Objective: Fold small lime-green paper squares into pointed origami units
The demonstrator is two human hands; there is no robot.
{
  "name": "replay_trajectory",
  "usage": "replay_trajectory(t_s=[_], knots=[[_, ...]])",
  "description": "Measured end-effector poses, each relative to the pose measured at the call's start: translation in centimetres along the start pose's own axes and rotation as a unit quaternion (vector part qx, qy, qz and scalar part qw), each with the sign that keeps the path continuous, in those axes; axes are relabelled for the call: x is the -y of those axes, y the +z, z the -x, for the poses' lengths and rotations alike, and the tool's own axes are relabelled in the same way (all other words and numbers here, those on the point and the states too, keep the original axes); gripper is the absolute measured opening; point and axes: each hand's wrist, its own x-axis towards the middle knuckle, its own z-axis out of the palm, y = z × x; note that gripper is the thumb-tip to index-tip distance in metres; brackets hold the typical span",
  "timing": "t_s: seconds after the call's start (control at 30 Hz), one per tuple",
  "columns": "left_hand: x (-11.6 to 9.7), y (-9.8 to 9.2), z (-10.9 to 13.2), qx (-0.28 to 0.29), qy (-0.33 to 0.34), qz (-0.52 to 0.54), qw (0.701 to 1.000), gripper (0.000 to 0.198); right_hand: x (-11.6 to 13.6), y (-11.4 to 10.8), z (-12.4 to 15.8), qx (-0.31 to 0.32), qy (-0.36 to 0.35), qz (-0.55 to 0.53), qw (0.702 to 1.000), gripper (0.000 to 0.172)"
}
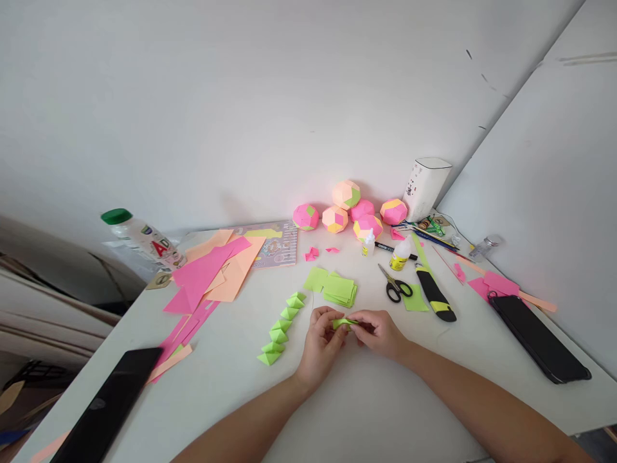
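A folded piece of green paper (343,323) is pinched between my two hands, low over the middle of the table. My left hand (324,339) grips its left end with thumb and fingers, and my right hand (378,332) closes on its right end; the fingers cover part of the paper. Just beyond them lies a stack of green paper rectangles (340,289), with a green sheet (315,279) at its left. To the left of my left hand, several folded green paper pieces (279,335) stand in a slanting row.
Scissors (396,287), a cutter (435,294) and glue bottles (399,258) lie or stand right of centre. Paper balls (334,219) are grouped by the wall. Pink and orange sheets (202,270) and a white bottle (147,239) are at left. Dark phone-like devices (537,334) flank both sides.
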Motion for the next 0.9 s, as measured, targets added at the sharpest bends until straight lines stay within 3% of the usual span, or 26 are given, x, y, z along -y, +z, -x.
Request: replay_trajectory(t_s=[0.27, 0.43, 0.67, 0.9], knots=[[-0.51, 0.08, 0.06, 0.024, -0.069, -0.003, 0.997, 0.023, -0.34, 0.11, 0.05, -0.008, -0.009, -0.016, 1.0, 0.011], [-0.51, 0.07, 0.2, 0.03, -0.068, 0.001, 0.997, 0.024, -0.33, -0.07, -0.07, 0.009, -0.033, 0.01, 0.999, 0.005], [-0.43, -0.01, 0.07, 0.034, -0.054, -0.019, 0.998, 0.022, -0.25, -0.44, -0.53, 0.035, -0.093, -0.03, 0.995, 0.011], [-0.47, -0.09, 0.13, 0.035, -0.044, -0.034, 0.998, 0.021, -0.45, -0.44, -0.48, 0.045, -0.101, -0.037, 0.993, 0.014]])
